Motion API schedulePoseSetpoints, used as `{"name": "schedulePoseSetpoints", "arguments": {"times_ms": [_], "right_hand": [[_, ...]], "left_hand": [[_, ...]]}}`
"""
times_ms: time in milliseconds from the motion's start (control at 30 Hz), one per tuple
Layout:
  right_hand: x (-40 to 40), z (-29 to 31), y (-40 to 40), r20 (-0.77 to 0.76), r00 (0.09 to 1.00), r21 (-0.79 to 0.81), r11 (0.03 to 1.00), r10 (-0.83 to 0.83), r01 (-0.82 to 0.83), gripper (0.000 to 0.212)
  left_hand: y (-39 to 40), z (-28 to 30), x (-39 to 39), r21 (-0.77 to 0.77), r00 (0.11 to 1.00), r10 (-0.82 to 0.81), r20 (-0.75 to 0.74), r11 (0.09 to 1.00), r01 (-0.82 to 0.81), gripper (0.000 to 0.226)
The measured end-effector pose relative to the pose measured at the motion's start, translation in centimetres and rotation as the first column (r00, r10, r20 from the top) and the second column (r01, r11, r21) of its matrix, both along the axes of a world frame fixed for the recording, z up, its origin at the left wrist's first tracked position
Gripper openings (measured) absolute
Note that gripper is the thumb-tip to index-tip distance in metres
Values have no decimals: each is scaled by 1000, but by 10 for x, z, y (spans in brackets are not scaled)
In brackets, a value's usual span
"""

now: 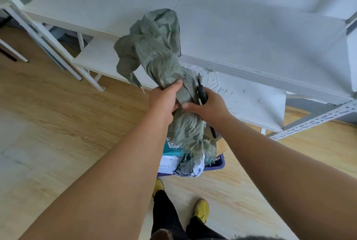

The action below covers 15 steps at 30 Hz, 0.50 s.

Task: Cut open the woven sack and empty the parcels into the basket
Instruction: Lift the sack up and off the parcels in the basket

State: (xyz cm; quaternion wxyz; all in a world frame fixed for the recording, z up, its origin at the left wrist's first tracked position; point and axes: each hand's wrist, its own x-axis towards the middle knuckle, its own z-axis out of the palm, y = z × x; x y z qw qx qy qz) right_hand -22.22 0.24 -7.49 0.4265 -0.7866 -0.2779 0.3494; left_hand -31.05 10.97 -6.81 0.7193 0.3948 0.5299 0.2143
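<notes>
A grey-green woven sack (pixel 154 50) is bunched up and held in the air in front of me, its frayed cut end hanging down over the basket. My left hand (pixel 165 99) grips the sack's gathered middle. My right hand (pixel 209 104) grips the sack from the other side and also holds a black cutter (pixel 201 93) against it. Below the frayed end stands a blue basket (pixel 218 164) holding several parcels (pixel 170 160), white and teal ones among them. The sack hides much of the basket.
A white shelf unit (pixel 100 56) stands behind the sack, with a large white board (pixel 251 46) to the right. A grey perforated metal rack (pixel 313 120) sits at the right. Wooden floor (pixel 58 123) spreads to the left. My feet in yellow shoes (pixel 201 209) stand just behind the basket.
</notes>
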Motion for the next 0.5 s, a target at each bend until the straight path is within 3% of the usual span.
{"name": "schedulePoseSetpoints", "arguments": {"times_ms": [133, 267, 367, 500], "right_hand": [[5, 10, 9, 25, 998, 41, 998, 51, -52, 31], [7, 25, 20, 149, 989, 143, 989, 10, -31, 35], [12, 31, 26, 261, 965, 123, 992, 2, -35, 27], [13, 28, 28, 331, 942, 180, 984, -57, -4, 20]], "left_hand": [[4, 8, -3, 17, 998, 38, 52, 999, -39, 31], [9, 23, -2, 106, 983, 58, 175, 991, -77, 30], [10, 34, 0, 110, 976, 41, 215, 992, -66, 29], [13, 41, -2, 193, 959, -64, 277, 981, 10, 26]]}}
